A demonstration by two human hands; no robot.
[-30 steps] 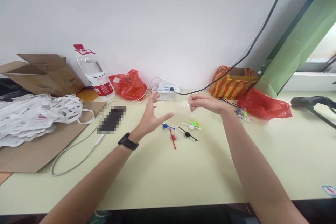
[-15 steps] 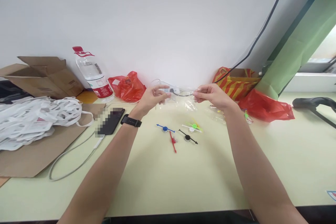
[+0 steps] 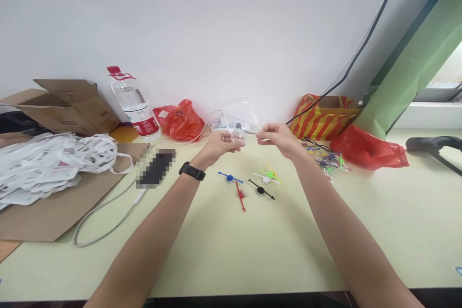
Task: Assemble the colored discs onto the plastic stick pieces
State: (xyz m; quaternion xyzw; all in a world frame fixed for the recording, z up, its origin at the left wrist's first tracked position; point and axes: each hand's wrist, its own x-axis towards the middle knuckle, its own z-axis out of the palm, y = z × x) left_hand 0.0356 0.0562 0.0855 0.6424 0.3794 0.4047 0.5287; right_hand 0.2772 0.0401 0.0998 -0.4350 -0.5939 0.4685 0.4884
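Observation:
A clear plastic bag [image 3: 245, 111] stands up between my two hands, above the back of the table. My left hand [image 3: 223, 147], with a black watch on the wrist, pinches its lower left side. The thumb and fingers of my right hand [image 3: 277, 137] close on its right edge. Whether anything small lies inside the bag, I cannot tell. On the table below lie small arrow spinners: a blue one [image 3: 229, 178], a red one [image 3: 241, 195], a black one [image 3: 261, 191], and white [image 3: 266, 180], green [image 3: 270, 175] and yellow ones overlapping.
Packaged colourful pieces [image 3: 327, 158] lie beyond my right forearm, near a red plastic bag [image 3: 368, 148] and a striped bag [image 3: 321, 118]. Behind my hands is a white power strip [image 3: 218, 125]. To the left are a water bottle [image 3: 135, 108], a phone [image 3: 156, 168] and white straps [image 3: 61, 168].
My hands have come closer together and slightly lower. The clear bag, earlier stretched low between them, now stands upright. More of the packaged pieces shows beside my right arm.

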